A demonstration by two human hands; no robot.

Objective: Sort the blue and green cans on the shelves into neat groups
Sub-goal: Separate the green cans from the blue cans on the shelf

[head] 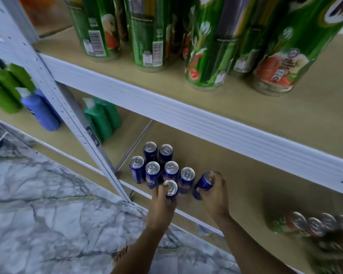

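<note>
Blue cans (162,167) stand in a tight cluster on the lower shelf (246,186), just right of the white slotted upright (67,113) and near the shelf's front edge; six stand free with silver tops up. Both forearms reach in from the bottom of the frame, bare, angled up and toward the cluster. Left hand (163,202) is curled round a seventh blue can (171,189) at the front of the group, fingers wrapped over its near side and thumb near the rim; that can looks upright and sits just beside its neighbours. Right hand (214,196) grips another blue can (203,184) at the right end of the group, fingers over the top and far side, thumb low on the near side; this can is tilted, top leaning right, away from the cluster. Whether its base touches the shelf cannot be told. Green cans (313,228) sit grouped at the right end of the same shelf, well apart from the blue ones and blurred. Tall green tins (206,52) stand on the upper shelf (186,91). Green and blue bottles (38,109) stand behind the upright at left. Marbled floor (48,214) lies below.
</note>
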